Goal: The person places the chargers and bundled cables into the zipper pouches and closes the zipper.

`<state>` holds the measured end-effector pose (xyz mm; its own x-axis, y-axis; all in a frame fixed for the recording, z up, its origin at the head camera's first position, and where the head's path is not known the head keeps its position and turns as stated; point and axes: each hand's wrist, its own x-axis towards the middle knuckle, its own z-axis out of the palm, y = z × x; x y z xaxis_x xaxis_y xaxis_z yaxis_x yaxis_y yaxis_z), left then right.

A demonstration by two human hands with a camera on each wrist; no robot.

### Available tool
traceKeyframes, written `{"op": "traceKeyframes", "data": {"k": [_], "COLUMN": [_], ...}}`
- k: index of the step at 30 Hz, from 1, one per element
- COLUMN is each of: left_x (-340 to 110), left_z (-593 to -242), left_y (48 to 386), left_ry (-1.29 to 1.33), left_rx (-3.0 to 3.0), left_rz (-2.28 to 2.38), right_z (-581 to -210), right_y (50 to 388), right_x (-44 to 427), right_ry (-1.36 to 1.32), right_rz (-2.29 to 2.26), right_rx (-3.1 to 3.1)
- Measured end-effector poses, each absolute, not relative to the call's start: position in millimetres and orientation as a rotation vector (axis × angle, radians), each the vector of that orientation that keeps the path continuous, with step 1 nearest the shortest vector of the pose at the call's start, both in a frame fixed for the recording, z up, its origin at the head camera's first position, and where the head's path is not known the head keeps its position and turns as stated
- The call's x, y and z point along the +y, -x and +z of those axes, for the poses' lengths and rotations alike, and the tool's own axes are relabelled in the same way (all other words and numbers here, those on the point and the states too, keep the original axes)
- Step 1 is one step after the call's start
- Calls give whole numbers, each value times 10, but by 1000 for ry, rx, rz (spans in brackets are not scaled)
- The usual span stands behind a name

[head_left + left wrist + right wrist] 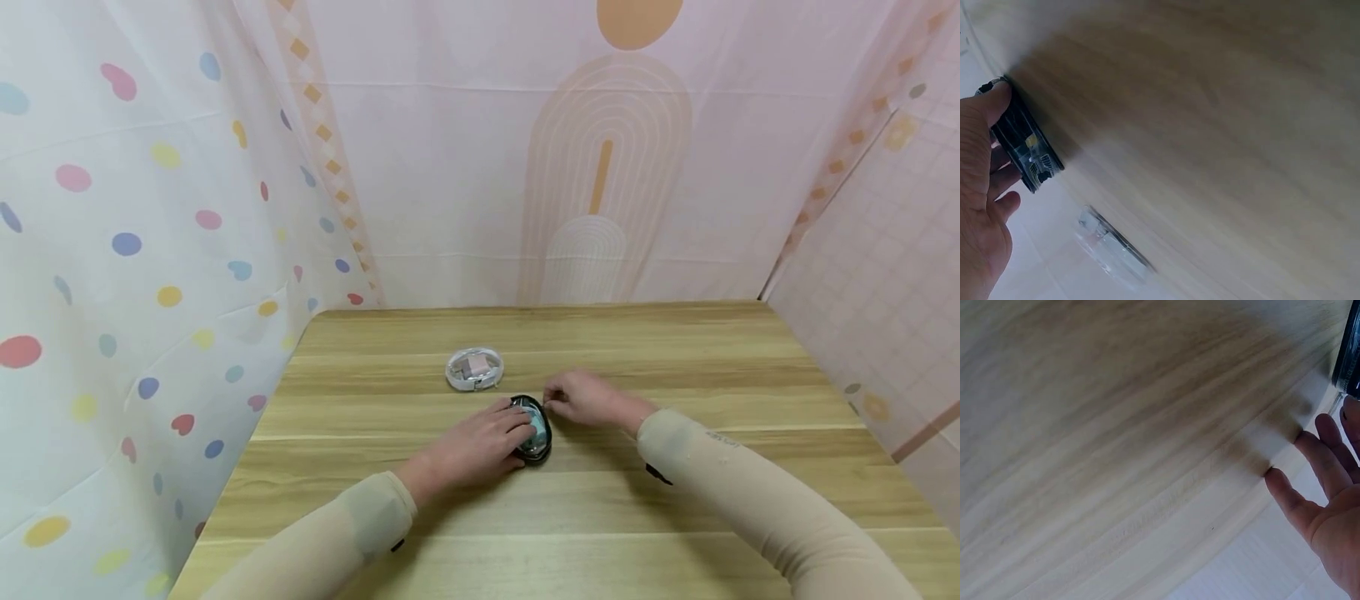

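Observation:
A black-rimmed oval pack (545, 446) with a clear, teal-tinted middle rests on the wooden table. My left hand (480, 442) grips it from the left, fingers over its top. In the left wrist view the thumb is on one edge of the pack (1022, 137) and fingers are at the opposite side. Beside its right rim is my right hand (581, 398), fingers bent loosely. The right wrist view shows that hand (1335, 512) with fingers apart and fingertips down at the table; whether one touches the pack I cannot tell.
A similar white-rimmed oval pack (475, 369) with a pinkish piece inside lies behind the black one, slightly left. The wooden table (675, 350) meets patterned curtains (450, 167) at the back and sides.

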<state>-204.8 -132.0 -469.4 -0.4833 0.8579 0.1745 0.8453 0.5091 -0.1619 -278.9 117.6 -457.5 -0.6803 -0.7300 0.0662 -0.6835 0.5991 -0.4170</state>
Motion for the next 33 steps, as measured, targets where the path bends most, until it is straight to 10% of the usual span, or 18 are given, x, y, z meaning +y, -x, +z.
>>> {"op": "traceKeyframes", "data": {"k": [33], "left_x": [-1257], "left_z": [-4714], "left_y": [2018], "left_ry": [1392], "left_rx": [-2475], "left_rz": [61], "right_z": [-4465], "right_y": [2621], "right_x": [1291], "right_ry": [1381], "right_rz": [-488], "right_rx": [2549]}}
